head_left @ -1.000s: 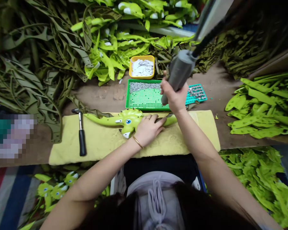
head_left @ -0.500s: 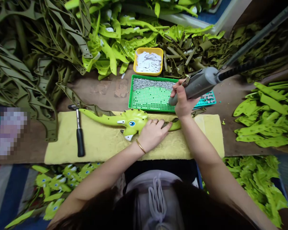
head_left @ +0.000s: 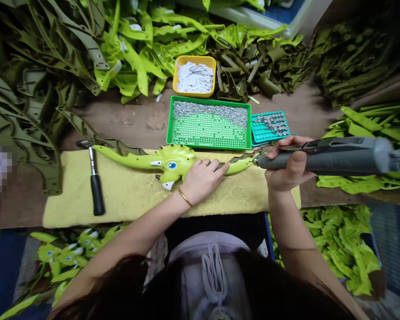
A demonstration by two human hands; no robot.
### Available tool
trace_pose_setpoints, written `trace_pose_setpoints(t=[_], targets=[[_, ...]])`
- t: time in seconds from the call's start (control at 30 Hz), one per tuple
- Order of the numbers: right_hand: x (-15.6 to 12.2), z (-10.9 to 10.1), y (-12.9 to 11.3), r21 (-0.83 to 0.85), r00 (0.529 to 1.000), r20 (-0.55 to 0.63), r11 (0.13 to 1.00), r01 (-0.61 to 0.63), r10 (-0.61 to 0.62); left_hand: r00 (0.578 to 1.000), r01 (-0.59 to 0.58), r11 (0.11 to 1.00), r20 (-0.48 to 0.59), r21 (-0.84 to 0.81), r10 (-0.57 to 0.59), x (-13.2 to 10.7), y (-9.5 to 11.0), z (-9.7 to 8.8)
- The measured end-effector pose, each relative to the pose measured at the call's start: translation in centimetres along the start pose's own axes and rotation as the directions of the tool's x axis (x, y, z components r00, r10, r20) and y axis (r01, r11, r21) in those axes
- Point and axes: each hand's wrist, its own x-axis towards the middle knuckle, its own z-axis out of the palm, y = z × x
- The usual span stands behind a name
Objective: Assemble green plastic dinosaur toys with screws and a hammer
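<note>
A long lime-green toy with a horned dinosaur head [head_left: 173, 162] lies across a yellow towel [head_left: 146, 200]. My left hand [head_left: 203, 178] presses down just right of the head and holds the toy in place, fingers over its body. In my right hand [head_left: 286, 166] is a grey electric screwdriver [head_left: 346, 155], held nearly level with its tip pointing left. That tip is at the toy's right end, apparently touching it. Above the toy, a green perforated tray [head_left: 213, 133] carries many small screws. Olive plastic shows behind the toy, partly hidden.
A hammer [head_left: 96, 182] lies on the towel's left. A teal tray [head_left: 270, 129] of small round metal pieces adjoins the screw tray. Behind stands a yellow tub [head_left: 195, 78] of white pieces. Olive parts [head_left: 23, 89] and lime parts [head_left: 166, 33] are heaped around the bench.
My right hand has brought the screwdriver from over the screw tray down and right to the toy's end, tilting it nearly level. My left hand stays on the toy. The view shifted slightly.
</note>
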Motion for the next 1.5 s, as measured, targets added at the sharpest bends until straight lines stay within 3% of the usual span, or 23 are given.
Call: trace_pose_setpoints(t=[0.13, 0.33, 0.47, 0.53, 0.63, 0.7, 0.87, 1.03, 1.3, 1.5], targets=[[-1.3, -1.2, 0.8, -0.222, 0.999, -0.009, 0.974, 0.039, -0.043, 1.000, 0.007, 1.000, 0.001, 0.001, -0.007, 0.1, 0.0, 0.2], [-2.3, -1.4, 2.5, -0.170, 0.998, 0.060, 0.985, -0.012, 0.022, 1.000, 0.010, 1.000, -0.002, -0.025, -0.010, 0.1, 0.0, 0.4], [-2.1, -1.3, 2.0, -0.132, 0.993, 0.110, 0.991, -0.027, 0.041, 1.000, -0.011, 1.000, -0.009, 0.017, 0.011, 0.0, -0.1, 0.4], [-1.2, -0.7, 1.5, -0.104, 0.992, 0.117, 0.994, -0.028, 0.040, 1.000, -0.020, 1.000, -0.012, 0.013, 0.020, 0.1, -0.1, 0.3], [0.8, 1.1, 1.9, -0.148, 1.000, 0.007, 0.989, 0.004, -0.003, 1.000, 0.002, 1.000, -0.020, -0.024, -0.002, 0.3, 0.2, 0.3], [1.9, 2.5, 3.2, -0.218, 0.998, -0.057, 0.976, 0.006, -0.019, 0.999, 0.026, 0.999, -0.020, -0.040, -0.027, 0.5, 0.4, 0.3], [2.6, 4.2, 7.3, -0.374, 0.999, 0.013, 0.926, -0.042, 0.050, 0.999, -0.008, 1.000, -0.033, -0.008, 0.007, 0.0, 0.1, -0.2], [2.3, 4.3, 7.7, -0.252, 0.997, -0.069, 0.967, -0.045, 0.029, 0.999, -0.026, 0.999, -0.047, 0.023, 0.027, -0.9, -0.9, -0.6], [1.7, 4.5, 6.8, -0.267, 0.997, -0.040, 0.961, -0.073, 0.065, 0.995, 0.018, 1.000, -0.102, -0.026, -0.020, -0.8, -0.9, -0.3], [2.7, 4.3, 6.1, -0.116, 0.997, -0.052, 0.991, -0.067, 0.061, 0.994, 0.016, 1.000, -0.107, -0.023, -0.018, -0.8, -1.1, -0.5]])
